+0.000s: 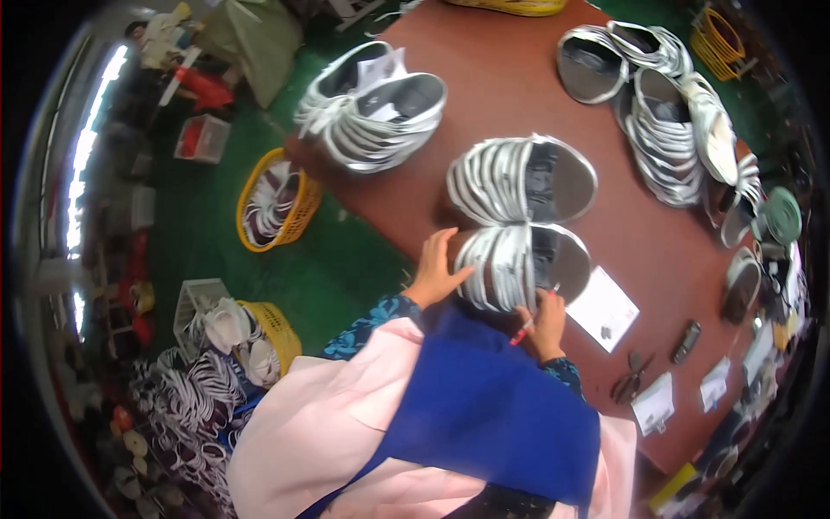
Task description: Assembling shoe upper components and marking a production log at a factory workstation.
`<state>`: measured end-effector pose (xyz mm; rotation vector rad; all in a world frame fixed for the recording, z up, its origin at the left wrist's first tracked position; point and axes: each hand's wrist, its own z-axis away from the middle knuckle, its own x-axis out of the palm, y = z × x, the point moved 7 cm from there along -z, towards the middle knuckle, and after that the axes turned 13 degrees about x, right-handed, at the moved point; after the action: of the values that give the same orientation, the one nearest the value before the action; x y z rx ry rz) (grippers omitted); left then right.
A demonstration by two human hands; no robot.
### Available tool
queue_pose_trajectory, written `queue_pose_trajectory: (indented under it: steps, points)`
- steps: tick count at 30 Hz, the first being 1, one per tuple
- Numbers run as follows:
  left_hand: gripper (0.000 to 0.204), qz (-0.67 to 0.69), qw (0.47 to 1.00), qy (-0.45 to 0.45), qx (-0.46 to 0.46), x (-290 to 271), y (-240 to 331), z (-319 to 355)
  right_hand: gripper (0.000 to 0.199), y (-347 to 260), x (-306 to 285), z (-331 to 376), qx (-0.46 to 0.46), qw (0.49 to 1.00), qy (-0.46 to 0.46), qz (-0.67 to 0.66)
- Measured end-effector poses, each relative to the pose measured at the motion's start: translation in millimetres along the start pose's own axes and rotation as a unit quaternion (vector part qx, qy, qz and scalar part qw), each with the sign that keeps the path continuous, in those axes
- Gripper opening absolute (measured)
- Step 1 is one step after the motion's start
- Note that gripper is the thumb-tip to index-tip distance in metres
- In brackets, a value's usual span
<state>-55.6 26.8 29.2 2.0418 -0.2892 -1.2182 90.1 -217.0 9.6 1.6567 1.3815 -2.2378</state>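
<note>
Blue apron (497,402) nearest us. Left hand (437,275): fingers wide beside near white-edged shoe-part stack (494,264) on tabletop (393,199); right hand (548,329) pinches 1 red pen (521,333). Stack's probably soft, slide-prone; we'd cup both sides.

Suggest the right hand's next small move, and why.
Probably guide the slim red tool to the near stack of shoe uppers: the right hand grips it pen-like by the stack's opening, while the left hand is at the stack's left side.
</note>
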Motion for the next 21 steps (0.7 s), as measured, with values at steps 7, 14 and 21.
queue_pose_trajectory:
  steps: [7, 14, 21]
  points:
    - [0.062, -0.016, 0.913, 0.404, -0.057, -193, -47, -75, 0.052, -11, -5, 1, -0.023, 1.000, -0.001, -0.014]
    - [0.077, -0.022, 0.998, -0.036, 0.048, -50, 7, -46, 0.050, -11, -2, -2, -0.008, 1.000, -0.007, -0.005]
    - [0.090, -0.001, 0.996, -0.080, -0.048, 0, -9, -2, 0.049, -17, -12, -2, 0.024, 0.999, 0.003, -0.044]
